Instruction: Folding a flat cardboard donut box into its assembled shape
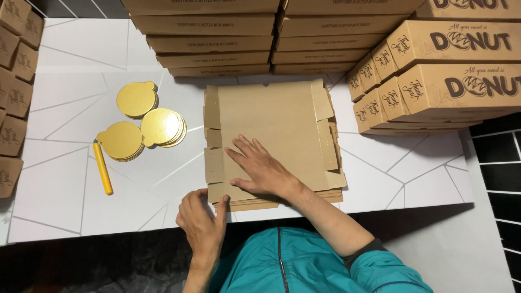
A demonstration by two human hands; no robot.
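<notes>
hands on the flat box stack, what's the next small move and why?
Probably lift the near-left corner of the top flat box off the stack. The left hand already pinches that near-left edge, thumb and fingers at the corner, while the right hand lies flat on top, palm down. The right hand would likely need to ease its pressure so the top sheet can come away from those under it.

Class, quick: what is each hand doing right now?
Left hand: fingers curled, gripping the near corner of the flat brown cardboard box blanks.
Right hand: open, pressed flat on top blank.
</notes>
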